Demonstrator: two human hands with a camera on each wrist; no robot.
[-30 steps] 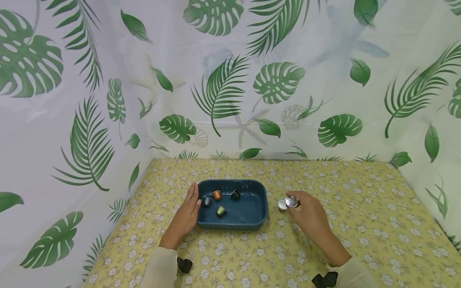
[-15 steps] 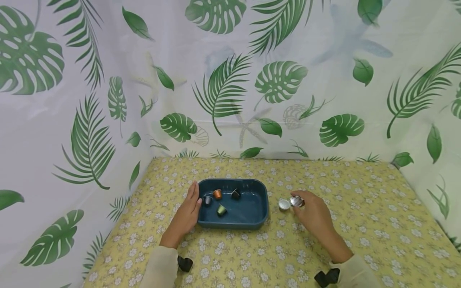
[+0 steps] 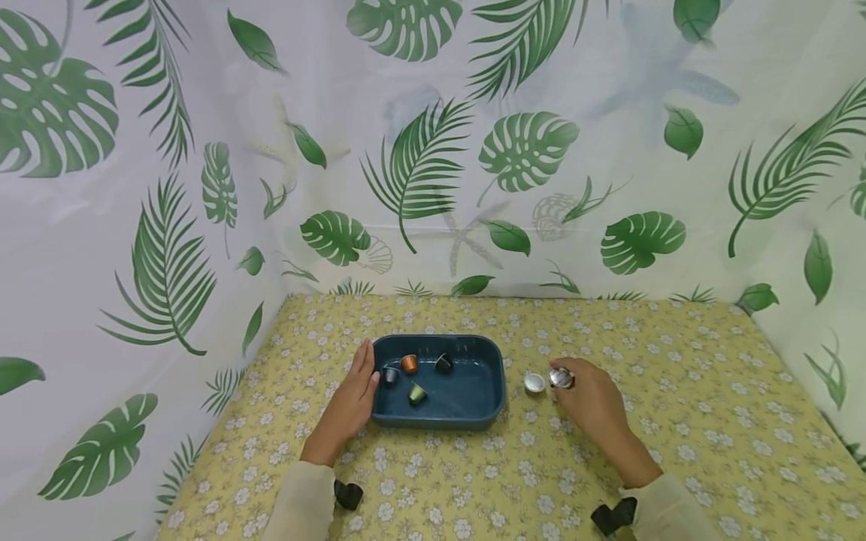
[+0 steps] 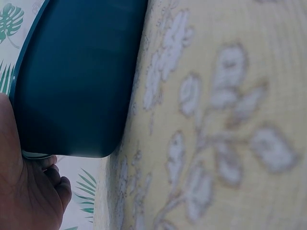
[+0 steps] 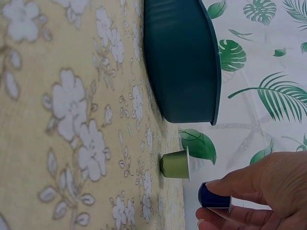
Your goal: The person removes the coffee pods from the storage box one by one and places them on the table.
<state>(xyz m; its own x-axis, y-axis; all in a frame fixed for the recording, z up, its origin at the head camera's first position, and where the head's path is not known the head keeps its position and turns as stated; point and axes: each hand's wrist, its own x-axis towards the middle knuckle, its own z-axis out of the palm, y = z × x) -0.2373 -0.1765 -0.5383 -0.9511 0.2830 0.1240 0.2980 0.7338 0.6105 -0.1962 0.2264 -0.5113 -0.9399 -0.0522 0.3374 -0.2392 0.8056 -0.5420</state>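
Observation:
In the head view my right hand pinches a coffee capsule between thumb and fingers, its silver lid showing. The right wrist view shows that this capsule has a dark blue body, held above the table. Just left of it, a light green capsule stands on the cloth with its silver lid up. My left hand rests against the left end of a dark blue rectangular dish, fingers fairly straight and thumb at the rim. Part of that hand shows beside the dish in the left wrist view.
Inside the dish lie an orange capsule, a black capsule, a grey-blue capsule and a green capsule. A yellow floral cloth covers the table. Leaf-printed sheeting rises behind and at both sides.
My right hand has shifted slightly right with the blue capsule, opening a small gap from the standing green capsule, which it overlapped before. My left hand stays against the dish.

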